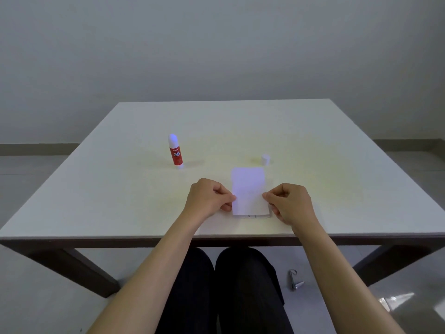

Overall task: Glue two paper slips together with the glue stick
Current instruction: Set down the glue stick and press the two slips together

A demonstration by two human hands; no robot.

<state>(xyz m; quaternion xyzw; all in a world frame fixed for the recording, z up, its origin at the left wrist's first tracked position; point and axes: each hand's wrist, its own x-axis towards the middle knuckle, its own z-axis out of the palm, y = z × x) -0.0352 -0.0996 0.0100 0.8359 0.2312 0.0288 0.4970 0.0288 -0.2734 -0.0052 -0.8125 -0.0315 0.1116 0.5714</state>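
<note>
Left hand and right hand pinching side edges of slips, stacked near table front edge. Glue stick upright, uncapped; cap apart. Gluing likely done; aligning, pressing, recapping left.

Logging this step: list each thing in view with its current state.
glue stick: upright on the table, uncapped
cap: off, standing apart beyond the paper
paper slips: flat on the table, pinched at both side edges
left hand: pinching the left edge
right hand: pinching the right edge
</note>
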